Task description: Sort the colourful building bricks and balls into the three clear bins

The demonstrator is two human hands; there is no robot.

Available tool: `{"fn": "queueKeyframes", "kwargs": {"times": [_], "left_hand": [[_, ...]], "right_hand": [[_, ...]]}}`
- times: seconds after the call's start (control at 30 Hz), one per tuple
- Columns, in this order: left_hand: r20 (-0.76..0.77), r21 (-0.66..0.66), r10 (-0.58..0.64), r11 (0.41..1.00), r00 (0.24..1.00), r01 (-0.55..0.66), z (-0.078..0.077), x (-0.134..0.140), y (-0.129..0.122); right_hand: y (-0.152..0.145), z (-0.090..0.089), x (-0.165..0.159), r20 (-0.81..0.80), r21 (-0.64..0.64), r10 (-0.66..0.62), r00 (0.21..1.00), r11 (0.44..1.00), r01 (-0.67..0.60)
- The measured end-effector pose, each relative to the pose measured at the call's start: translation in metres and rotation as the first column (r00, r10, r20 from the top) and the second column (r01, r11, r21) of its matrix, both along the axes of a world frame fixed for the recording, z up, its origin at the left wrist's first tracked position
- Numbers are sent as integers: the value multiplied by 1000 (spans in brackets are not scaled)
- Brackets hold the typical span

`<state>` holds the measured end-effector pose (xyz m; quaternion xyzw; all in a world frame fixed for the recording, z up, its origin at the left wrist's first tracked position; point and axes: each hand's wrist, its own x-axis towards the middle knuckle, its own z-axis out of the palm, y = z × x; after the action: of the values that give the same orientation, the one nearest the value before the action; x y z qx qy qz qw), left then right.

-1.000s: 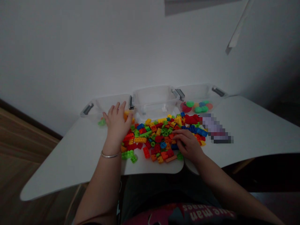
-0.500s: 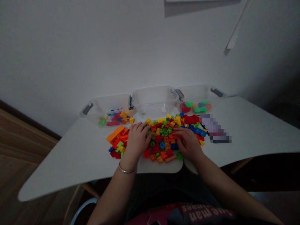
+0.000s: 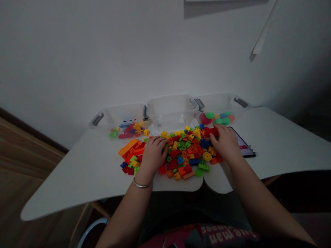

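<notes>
A wide heap of toy building bricks (image 3: 181, 151) in red, orange, yellow, green and blue covers the middle of the table. My left hand (image 3: 153, 155), with a bracelet on its wrist, lies over the heap's left part, palm down, fingers loosely bent and thumb apart. At the right end of the heap is my right hand (image 3: 227, 142), thumb and fingers apart beside a red piece (image 3: 210, 132). Its fingertips look to touch that piece; no hold on it shows. Near the right hand lie a yellow round piece (image 3: 207, 156) and a green brick (image 3: 203, 167).
Along the wall stand three clear plastic boxes: a left box (image 3: 103, 120) with mixed bricks, a middle box (image 3: 172, 103), and a right box (image 3: 219, 100) with round coloured pieces. A phone or tablet (image 3: 243, 144) lies right of the heap on the white table (image 3: 281, 144).
My right hand has moved right and away from me, from the heap's middle to its right end, uncovering the yellow round piece and green brick. My left hand has stayed nearly still.
</notes>
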<state>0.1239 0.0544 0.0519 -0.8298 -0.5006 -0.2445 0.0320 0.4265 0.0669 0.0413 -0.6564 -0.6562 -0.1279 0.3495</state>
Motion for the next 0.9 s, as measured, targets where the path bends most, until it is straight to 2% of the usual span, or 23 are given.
{"fn": "queueKeyframes", "kwargs": {"times": [0.17, 0.33, 0.5, 0.63, 0.9], "left_hand": [[27, 58, -21, 998, 999, 19, -5, -1, 2], [58, 58, -44, 998, 997, 40, -9, -3, 3], [55, 55, -47, 998, 997, 44, -13, -4, 4], [55, 55, -49, 997, 997, 46, -14, -4, 5], [57, 59, -44, 997, 997, 41, -13, -4, 5]], "right_hand": [[2, 5, -2, 59, -179, -69, 996, 981, 78], [1, 6, -11, 49, -206, -89, 995, 974, 98], [9, -7, -8, -122, -140, -54, 991, 990, 37], [16, -15, -1, -287, -15, 29, 957, 999, -35], [14, -12, 4, -477, 123, 90, 874, 992, -35]]}}
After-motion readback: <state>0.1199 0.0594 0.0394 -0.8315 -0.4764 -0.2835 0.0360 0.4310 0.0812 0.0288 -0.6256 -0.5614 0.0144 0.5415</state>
